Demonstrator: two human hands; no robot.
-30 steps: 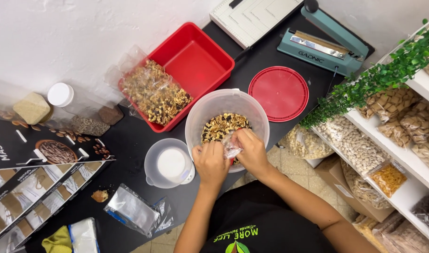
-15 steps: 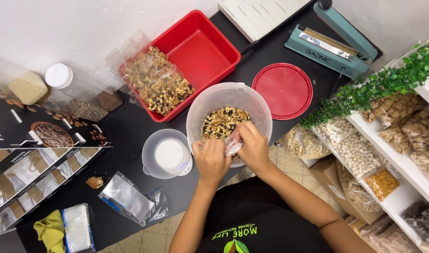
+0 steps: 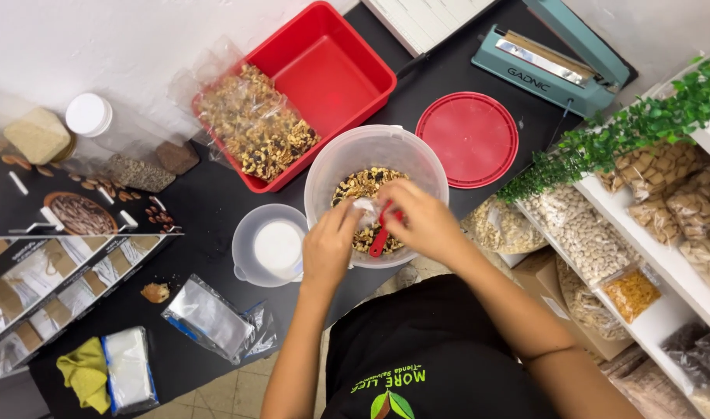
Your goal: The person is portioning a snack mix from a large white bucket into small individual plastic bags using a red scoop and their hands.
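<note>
Both my hands are over a clear plastic bucket (image 3: 333,165) holding a nut mix (image 3: 359,187). My left hand (image 3: 328,247) pinches the edge of a small clear bag (image 3: 366,210) at the bucket's near rim. My right hand (image 3: 421,219) holds the same bag's other side, with a red scoop handle (image 3: 380,241) sticking out below its fingers. The bag's contents are hidden by my fingers.
A red tub (image 3: 329,74) with bags of nut mix (image 3: 255,131) stands behind the bucket. A red lid (image 3: 472,139) and a teal heat sealer (image 3: 551,64) lie to the right. A clear jug (image 3: 272,245), empty pouches (image 3: 211,319) and a yellow cloth (image 3: 84,375) lie left; shelves of packed goods (image 3: 648,216) stand at right.
My hands have shifted a little forward over the bucket, and the red scoop handle now shows under my right hand. The camera view has tilted slightly.
</note>
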